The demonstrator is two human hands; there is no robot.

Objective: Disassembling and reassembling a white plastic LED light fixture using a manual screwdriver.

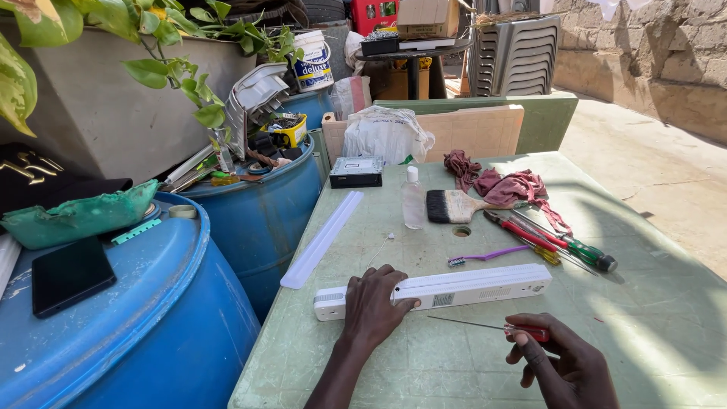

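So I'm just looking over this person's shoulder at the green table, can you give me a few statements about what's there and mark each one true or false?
1. The left hand rests on a long white plastic casing. True.
2. The right hand holds a paintbrush. False: it holds a thin screwdriver with a red handle; the paintbrush lies further back on the table.
3. A purple toothbrush lies just behind the casing. True.
4. The black phone lies on the table. False: it lies on a blue barrel.
5. The clear bottle lies on its side. False: it stands upright.
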